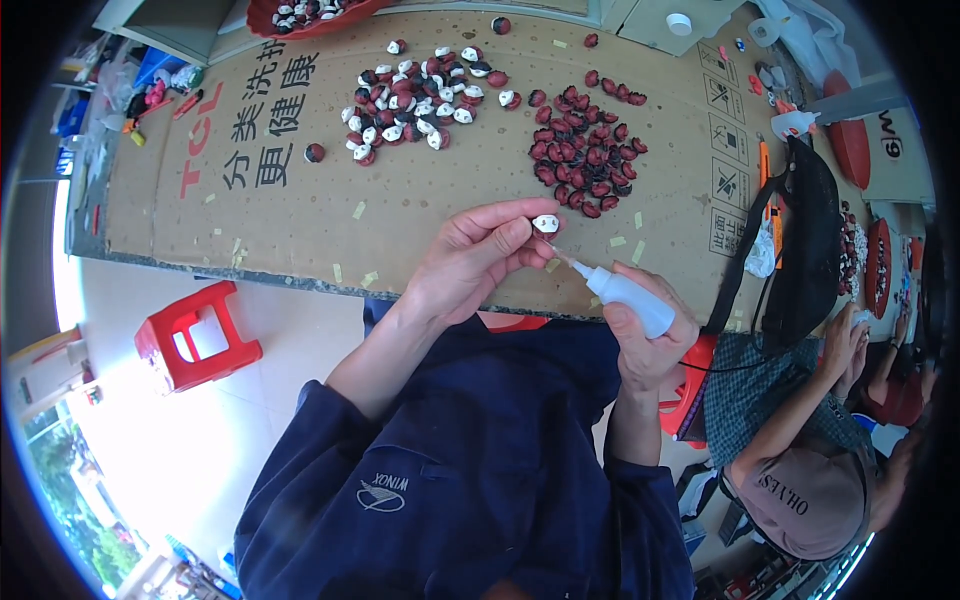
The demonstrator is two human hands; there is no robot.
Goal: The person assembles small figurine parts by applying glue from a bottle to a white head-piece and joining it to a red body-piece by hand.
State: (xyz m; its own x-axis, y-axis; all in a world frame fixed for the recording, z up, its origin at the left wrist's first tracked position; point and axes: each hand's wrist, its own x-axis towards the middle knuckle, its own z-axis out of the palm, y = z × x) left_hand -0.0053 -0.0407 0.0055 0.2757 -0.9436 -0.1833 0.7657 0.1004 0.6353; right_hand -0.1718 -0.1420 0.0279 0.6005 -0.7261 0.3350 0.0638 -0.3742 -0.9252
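Note:
My left hand (pixel 462 258) pinches a small rounded piece (pixel 546 224), white on top with dark marks and dark red below, between thumb and fingers. Wrapped in my right hand (pixel 655 345) is a white squeeze bottle (pixel 632 298). Its thin nozzle points up and left, close under the piece; I cannot tell whether the tip touches it. Beyond my hands lies a heap of dark red shell-like pieces (pixel 583 150) on the cardboard. Farther left is a looser pile of white, black and dark red rounded pieces (pixel 420 105), like the held one.
Cardboard (pixel 300 220) covers the worktable. A red tray (pixel 315 22) of pieces stands at the far edge. A black bag (pixel 805 240) and an orange cutter knife (pixel 772 215) lie to the right. A red stool (pixel 195 335) is at left; another person (pixel 800 490) sits at right.

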